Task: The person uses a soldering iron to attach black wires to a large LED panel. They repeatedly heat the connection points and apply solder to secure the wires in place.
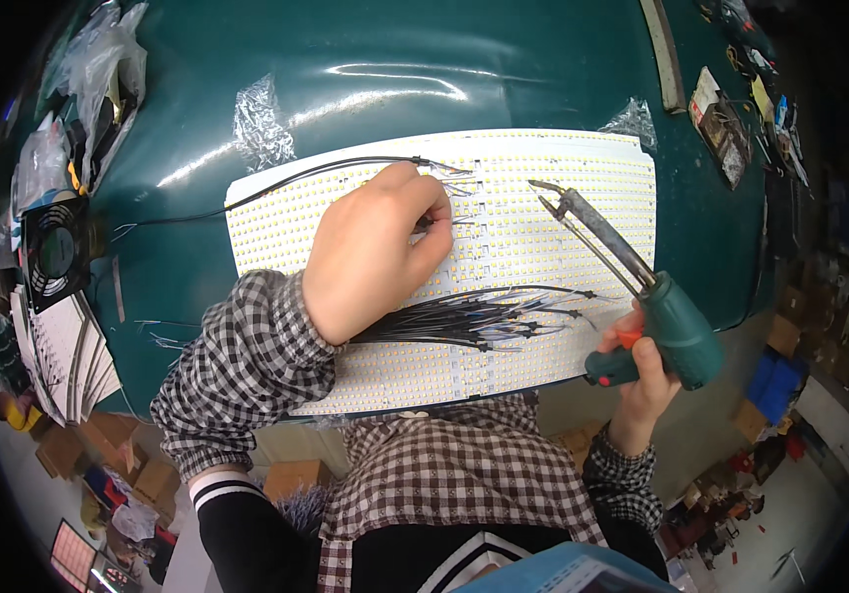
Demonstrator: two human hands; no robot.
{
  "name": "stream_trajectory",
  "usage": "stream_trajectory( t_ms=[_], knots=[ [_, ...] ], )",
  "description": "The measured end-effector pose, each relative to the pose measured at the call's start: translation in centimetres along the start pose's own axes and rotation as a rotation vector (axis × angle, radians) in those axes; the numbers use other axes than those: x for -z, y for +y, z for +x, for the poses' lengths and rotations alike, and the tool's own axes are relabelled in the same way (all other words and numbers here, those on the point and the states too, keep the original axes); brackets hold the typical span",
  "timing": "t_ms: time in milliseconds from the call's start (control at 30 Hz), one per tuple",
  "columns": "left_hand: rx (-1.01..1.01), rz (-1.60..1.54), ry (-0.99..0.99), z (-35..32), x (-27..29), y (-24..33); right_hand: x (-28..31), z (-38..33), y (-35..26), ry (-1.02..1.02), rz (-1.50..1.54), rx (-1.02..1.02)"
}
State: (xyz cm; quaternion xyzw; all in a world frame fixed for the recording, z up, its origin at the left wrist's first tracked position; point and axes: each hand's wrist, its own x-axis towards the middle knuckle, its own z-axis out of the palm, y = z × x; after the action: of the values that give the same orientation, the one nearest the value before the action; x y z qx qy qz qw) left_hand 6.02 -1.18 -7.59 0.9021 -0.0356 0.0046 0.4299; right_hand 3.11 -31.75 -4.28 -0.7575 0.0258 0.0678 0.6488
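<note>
Dark green matting covers the workbench (543, 59), glossy under the lights, with cardboard boxes on the floor below its near edge. Nearest the body, the right hand (642, 371) is closed around the green pistol-shaped soldering iron (672, 326), its long grey metal tip angled up and left, raised above the panel. Just beyond the checked sleeves lies the wide white panel of tiny yellow LED rows (543, 188), flat on the matting. A loose bundle of thin black wires with stripped ends (474, 316) rests across its near half. The left hand (370, 247) sits on the panel, fingers curled and pinching the bare end of a thin wire against the board. That wire looks light, limp and easily bent, so it is best held close to the stripped end. One long black lead (286, 183) trails off left toward a small black square fan (54, 249). Clear plastic bags (98, 59) lie farther back.
</note>
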Motion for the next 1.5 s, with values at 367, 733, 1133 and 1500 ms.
stream_trajectory(
  t_ms=[367,733,1133,1500],
  knots=[
    [-0.037,-0.114,-0.087,1.4,0.0,-1.1,-0.5,-1.0,-0.6,-0.039,0.010,-0.094],
    [-0.049,-0.129,-0.090,1.3,0.1,-1.1,0.2,-1.4,0.6,-0.150,-0.135,-0.051],
    [-0.047,-0.109,-0.090,1.2,0.2,-1.0,-0.6,-0.9,0.1,-0.165,-0.279,-0.045],
    [-0.045,-0.119,-0.093,1.2,0.2,-1.1,-0.4,-0.8,0.3,-0.191,-0.266,-0.050]
  ],
)
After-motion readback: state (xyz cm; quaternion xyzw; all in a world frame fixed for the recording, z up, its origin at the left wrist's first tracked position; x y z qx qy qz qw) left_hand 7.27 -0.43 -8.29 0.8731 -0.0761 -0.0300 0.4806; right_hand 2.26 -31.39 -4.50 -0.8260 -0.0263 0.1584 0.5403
